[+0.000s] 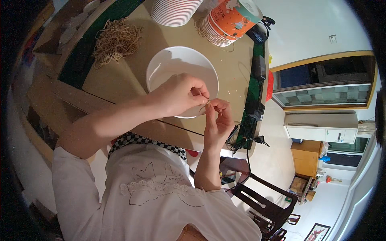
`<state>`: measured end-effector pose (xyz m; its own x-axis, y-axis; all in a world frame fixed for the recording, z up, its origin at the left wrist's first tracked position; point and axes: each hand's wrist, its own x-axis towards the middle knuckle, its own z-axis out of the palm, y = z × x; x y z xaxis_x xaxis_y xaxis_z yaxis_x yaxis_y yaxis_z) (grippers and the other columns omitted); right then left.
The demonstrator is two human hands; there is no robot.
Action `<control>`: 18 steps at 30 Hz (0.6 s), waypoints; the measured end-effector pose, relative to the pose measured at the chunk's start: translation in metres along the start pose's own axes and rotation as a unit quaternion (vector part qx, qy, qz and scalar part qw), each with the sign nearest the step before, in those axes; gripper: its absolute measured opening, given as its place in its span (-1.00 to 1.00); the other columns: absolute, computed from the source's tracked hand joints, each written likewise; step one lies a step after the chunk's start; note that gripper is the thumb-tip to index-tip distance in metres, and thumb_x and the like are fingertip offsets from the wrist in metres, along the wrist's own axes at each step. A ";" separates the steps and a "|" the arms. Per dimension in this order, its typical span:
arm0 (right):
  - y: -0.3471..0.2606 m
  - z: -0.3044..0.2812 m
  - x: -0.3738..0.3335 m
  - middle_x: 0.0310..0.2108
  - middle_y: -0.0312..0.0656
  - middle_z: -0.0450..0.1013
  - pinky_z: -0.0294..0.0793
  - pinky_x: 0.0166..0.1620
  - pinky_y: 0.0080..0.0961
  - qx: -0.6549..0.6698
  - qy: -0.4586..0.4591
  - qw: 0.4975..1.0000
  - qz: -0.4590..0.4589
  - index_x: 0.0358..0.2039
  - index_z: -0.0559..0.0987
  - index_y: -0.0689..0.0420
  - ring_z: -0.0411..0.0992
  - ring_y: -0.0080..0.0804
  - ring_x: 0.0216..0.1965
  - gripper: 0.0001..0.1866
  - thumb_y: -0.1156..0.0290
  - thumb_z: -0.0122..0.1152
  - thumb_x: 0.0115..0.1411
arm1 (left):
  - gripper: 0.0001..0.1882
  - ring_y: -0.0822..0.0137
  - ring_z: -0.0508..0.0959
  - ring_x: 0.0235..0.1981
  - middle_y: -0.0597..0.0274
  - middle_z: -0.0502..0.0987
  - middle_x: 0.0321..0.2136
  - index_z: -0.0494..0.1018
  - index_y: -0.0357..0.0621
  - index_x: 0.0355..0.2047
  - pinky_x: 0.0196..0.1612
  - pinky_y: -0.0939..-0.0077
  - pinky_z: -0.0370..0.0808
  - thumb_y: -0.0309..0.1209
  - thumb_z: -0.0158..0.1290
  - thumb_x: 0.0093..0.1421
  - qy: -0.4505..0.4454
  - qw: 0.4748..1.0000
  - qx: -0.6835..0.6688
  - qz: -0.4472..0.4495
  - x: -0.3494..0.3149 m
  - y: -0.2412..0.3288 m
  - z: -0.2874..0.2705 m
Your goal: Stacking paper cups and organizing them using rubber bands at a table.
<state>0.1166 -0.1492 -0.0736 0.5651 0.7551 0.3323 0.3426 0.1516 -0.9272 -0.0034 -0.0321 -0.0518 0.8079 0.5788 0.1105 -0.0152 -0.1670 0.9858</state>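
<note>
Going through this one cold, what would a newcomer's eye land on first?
Probably the large round white bowl on the tan tabletop, with the left hand and right hand pinching a thin tan band over its near right rim. Next, likely the bright orange-and-white stack of printed paper cups beyond the bowl to the right, and the tangled heap of thin tan bands at upper left.

A thin tan band (pixel 203 107) is pinched by the left hand (pixel 181 95) and the right hand (pixel 218 119) near a white bowl (pixel 177 58). More bands (pixel 117 41) are piled nearby.
</note>
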 end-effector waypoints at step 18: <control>-0.008 0.006 -0.001 -0.49 -0.34 0.45 0.32 -0.37 -0.73 -0.050 0.005 0.999 -0.001 -0.38 0.53 0.23 0.30 -0.68 -0.49 -0.90 0.58 0.26 0.08 | -0.91 0.29 0.53 -0.41 0.08 0.50 -0.45 0.33 -0.29 -0.33 -0.35 0.44 0.43 -0.51 -0.02 0.21 0.098 0.990 0.083 0.048 -0.010 0.007 0.013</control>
<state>0.1088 -0.1473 -0.0679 0.5725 0.7481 0.3355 0.4161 0.0875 -0.9051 -0.0044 -0.0495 -0.0476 0.6766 0.6954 0.2420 0.0232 -0.3487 0.9370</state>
